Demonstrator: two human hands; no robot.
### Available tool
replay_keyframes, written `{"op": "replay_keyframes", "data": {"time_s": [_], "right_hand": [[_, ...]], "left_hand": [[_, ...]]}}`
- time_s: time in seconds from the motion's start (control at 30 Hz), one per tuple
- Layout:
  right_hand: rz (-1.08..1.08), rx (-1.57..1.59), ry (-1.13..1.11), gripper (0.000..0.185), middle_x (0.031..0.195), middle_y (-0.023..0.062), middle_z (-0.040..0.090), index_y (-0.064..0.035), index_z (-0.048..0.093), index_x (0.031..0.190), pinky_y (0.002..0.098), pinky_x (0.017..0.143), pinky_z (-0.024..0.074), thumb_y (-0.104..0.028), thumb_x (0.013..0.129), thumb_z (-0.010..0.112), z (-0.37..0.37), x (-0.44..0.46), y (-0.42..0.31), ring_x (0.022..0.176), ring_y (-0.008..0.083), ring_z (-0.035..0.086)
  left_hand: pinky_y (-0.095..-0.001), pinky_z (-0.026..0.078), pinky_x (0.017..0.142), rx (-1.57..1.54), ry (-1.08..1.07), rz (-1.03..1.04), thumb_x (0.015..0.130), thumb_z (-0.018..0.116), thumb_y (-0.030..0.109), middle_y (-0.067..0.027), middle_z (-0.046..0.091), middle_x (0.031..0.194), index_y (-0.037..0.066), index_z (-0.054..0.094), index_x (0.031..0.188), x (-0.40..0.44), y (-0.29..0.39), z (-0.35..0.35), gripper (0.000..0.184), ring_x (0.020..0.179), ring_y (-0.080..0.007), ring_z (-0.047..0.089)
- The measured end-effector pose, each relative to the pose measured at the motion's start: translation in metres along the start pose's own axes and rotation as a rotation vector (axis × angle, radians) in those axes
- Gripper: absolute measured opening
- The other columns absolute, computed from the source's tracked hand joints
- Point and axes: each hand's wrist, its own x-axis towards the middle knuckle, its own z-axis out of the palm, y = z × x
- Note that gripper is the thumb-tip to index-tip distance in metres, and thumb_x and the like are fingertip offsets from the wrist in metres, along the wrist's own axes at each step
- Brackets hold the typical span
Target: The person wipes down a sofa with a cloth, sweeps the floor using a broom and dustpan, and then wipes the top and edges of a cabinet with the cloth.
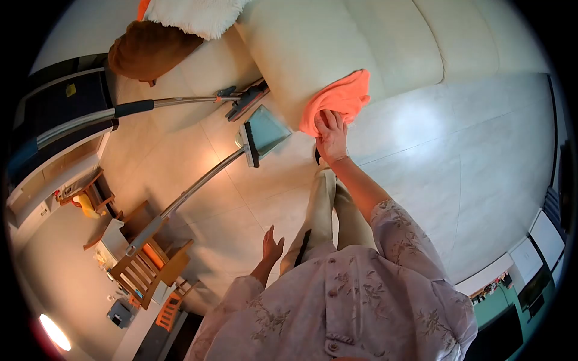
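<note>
Evidently, the person's right hand (pixel 332 133) holds an orange cloth (pixel 337 99) against the front of the pale sofa (pixel 301 54); wiping seems in hand. Judgement: further contact calls for light, even pressure, cloth kept under the fingers. Right arm: extended forward, elbow nearly straight, fingers bent over the cloth. Left hand (pixel 273 245): low beside the left leg, fingers apart, nothing seen in it. Dustpan (pixel 269 128): on the floor (pixel 409 174), just left of the right hand.

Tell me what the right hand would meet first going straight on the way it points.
The orange cloth, which lies under the fingers of the right hand; past it, probably the pale sofa, though depth is unclear.
</note>
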Motion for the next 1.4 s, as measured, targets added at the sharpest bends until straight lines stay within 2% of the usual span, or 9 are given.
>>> {"op": "replay_keyframes", "data": {"time_s": [0.4,0.83,0.9,0.93,1.03,1.13,1.2,1.23,1.4], "right_hand": [[0.161,-0.039,0.128,0.041,0.126,0.0062,0.051,-0.0134,0.062,0.109,0.0492,0.101,0.0297,-0.004,0.069,0.062,0.037,0.004,-0.024,0.124,0.0288,0.041],[0.095,-0.310,0.556,0.032,0.112,0.0098,0.059,-0.0139,0.062,0.105,0.0430,0.086,0.0440,-0.009,0.073,0.062,0.110,0.009,-0.027,0.107,0.0301,0.054],[0.240,-0.073,0.417,0.030,0.103,0.0111,0.063,-0.0064,0.061,0.108,0.0382,0.079,0.0472,-0.016,0.079,0.062,0.115,0.003,-0.036,0.095,0.0290,0.060],[0.691,0.257,0.221,0.025,0.096,0.0086,0.064,-0.0051,0.060,0.105,0.0364,0.071,0.0485,-0.018,0.083,0.060,0.079,0.011,-0.085,0.082,0.0234,0.062],[0.967,0.818,0.374,0.022,0.094,0.0029,0.062,-0.0102,0.060,0.105,0.0341,0.066,0.0476,-0.021,0.086,0.056,0.068,0.011,-0.091,0.077,0.0176,0.060],[0.948,1.192,0.396,0.029,0.098,0.0033,0.055,-0.0069,0.055,0.108,0.0312,0.074,0.0433,-0.021,0.083,0.059,0.061,0.003,-0.096,0.085,0.0162,0.051],[0.970,1.314,0.350,0.033,0.118,0.0013,0.052,-0.0125,0.046,0.125,0.0312,0.077,0.0403,-0.022,0.094,0.047,0.056,-0.007,-0.115,0.107,0.0127,0.048],[0.972,1.313,0.356,0.033,0.118,0.0013,0.052,-0.0125,0.046,0.125,0.0312,0.077,0.0403,-0.022,0.094,0.047,0.050,-0.011,-0.127,0.107,0.0127,0.048],[0.824,1.450,0.190,0.038,0.116,0.0028,0.055,-0.0132,0.047,0.127,0.0353,0.087,0.0446,-0.023,0.091,0.054,0.021,-0.012,-0.189,0.107,0.0173,0.052]], "left_hand": [[-0.0377,0.041,0.096,-0.221,-0.019,-0.011,0.086,0.058,0.020,-0.0207,0.052,0.125,0.005,0.038,0.135,-0.018,-0.046,-0.049,0.056,0.119,-0.0308,0.050],[-0.0342,0.047,0.085,-0.110,0.007,0.130,0.088,0.056,0.026,-0.0145,0.065,0.101,0.004,0.048,0.127,0.042,-0.300,-0.238,0.045,0.098,-0.0241,0.062],[-0.0344,0.048,0.077,-0.051,0.073,0.043,0.086,0.055,0.028,-0.0116,0.067,0.092,0.004,0.050,0.125,0.035,-0.333,-0.287,0.046,0.084,-0.0215,0.062],[-0.0340,0.048,0.073,-0.043,0.092,0.079,0.086,0.054,0.029,-0.0114,0.066,0.088,0.003,0.050,0.125,0.034,-0.358,-0.303,0.047,0.078,-0.0216,0.061],[-0.0334,0.048,0.072,0.005,0.077,0.067,0.086,0.055,0.029,-0.0118,0.066,0.087,0.004,0.051,0.125,0.031,-0.421,-0.316,0.046,0.079,-0.0210,0.061],[-0.0346,0.048,0.072,-0.027,0.068,-0.143,0.087,0.056,0.027,-0.0120,0.066,0.087,0.006,0.052,0.125,0.005,-0.445,-0.306,0.044,0.079,-0.0219,0.061],[-0.0359,0.048,0.076,0.062,-0.086,0.074,0.088,0.057,0.027,-0.0118,0.066,0.094,0.007,0.050,0.126,0.019,-0.492,-0.292,0.044,0.085,-0.0229,0.061],[-0.0372,0.048,0.080,0.073,-0.108,-0.117,0.088,0.058,0.027,-0.0132,0.064,0.103,0.008,0.049,0.128,-0.009,-0.413,-0.307,0.045,0.091,-0.0244,0.061],[-0.0366,0.048,0.082,-0.004,0.002,0.188,0.086,0.060,0.028,-0.0140,0.065,0.103,0.006,0.050,0.125,0.061,-0.434,-0.342,0.047,0.094,-0.0248,0.062]]}}
